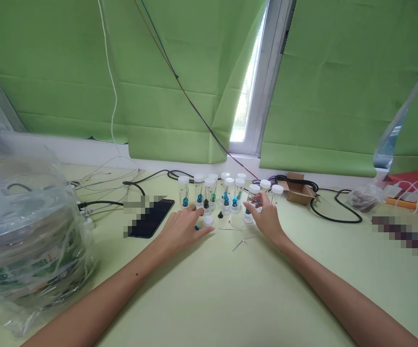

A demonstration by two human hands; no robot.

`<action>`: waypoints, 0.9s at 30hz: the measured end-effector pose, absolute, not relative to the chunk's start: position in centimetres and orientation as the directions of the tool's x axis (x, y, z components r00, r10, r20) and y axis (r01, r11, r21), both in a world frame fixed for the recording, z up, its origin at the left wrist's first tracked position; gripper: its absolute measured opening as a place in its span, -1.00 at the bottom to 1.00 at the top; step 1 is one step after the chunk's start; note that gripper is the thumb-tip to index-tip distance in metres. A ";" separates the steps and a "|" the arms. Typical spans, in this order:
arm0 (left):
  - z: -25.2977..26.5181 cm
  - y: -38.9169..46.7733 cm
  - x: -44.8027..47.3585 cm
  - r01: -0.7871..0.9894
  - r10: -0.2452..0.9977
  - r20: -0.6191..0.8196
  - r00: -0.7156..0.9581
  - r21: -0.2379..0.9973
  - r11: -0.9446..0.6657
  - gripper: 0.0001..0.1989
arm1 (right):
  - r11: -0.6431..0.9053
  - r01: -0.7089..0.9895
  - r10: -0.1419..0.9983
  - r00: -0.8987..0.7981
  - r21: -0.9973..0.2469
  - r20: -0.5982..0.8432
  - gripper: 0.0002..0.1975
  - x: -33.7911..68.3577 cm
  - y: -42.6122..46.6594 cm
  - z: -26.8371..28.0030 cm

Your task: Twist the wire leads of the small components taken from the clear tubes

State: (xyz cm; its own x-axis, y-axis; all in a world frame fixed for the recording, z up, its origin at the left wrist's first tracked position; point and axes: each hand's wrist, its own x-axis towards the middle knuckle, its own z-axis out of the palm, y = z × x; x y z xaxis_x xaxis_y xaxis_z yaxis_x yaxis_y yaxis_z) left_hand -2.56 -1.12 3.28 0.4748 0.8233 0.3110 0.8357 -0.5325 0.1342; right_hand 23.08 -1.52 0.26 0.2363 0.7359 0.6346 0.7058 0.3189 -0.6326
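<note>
While the right hand [265, 212] has thumb and fingers closed round a capped tube [251, 196], the left hand [183, 224] is low over the counter [209, 289], fingers apart, by a loose white cap [208, 221]; can't tell if it touches. Tube's at the right fingertips, base apparently on the counter. Long axis near vertical, cap end up, top leaning slightly right. For a clean hold: pinch mid-body, keep it plumb, no sideways push, since other capped tubes [199, 188] crowd just left of that hand. Watch the right wrist: thin bent metal piece [239, 246] near its left side, small black part [220, 215] between the hands.
</note>
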 end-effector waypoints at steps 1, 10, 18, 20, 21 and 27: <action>3.2 -1.1 -2.6 0.837 0.824 0.300 0.480 0.124 -0.533 -0.54 | 0.315 0.706 0.736 0.241 -0.635 0.633 -0.55 23.2 -1.5 0.2; 2.1 -0.7 -2.8 0.815 0.818 0.272 0.506 0.159 -0.557 -0.64 | 0.331 0.719 0.678 0.270 -0.612 0.684 -0.49 23.1 -2.7 0.0; 1.5 -0.6 -2.7 0.755 0.805 0.266 0.530 0.286 -0.591 -0.71 | 0.314 0.807 0.531 0.287 -0.500 0.797 -0.72 22.2 -4.0 0.7; 1.5 -0.8 -2.6 0.747 0.801 0.278 0.530 0.293 -0.597 -0.72 | 0.352 0.828 0.550 0.194 -0.436 0.812 -0.85 22.0 -4.3 0.8; 1.4 -0.8 -2.6 0.744 0.798 0.280 0.534 0.292 -0.601 -0.72 | 0.375 0.836 0.575 0.130 -0.401 0.808 -0.88 21.9 -4.4 0.9; 1.5 -1.0 -2.3 0.743 0.771 0.296 0.564 0.225 -0.630 -0.74 | 0.440 0.869 0.710 -0.180 -0.228 0.681 -0.79 20.9 -4.8 0.4</action>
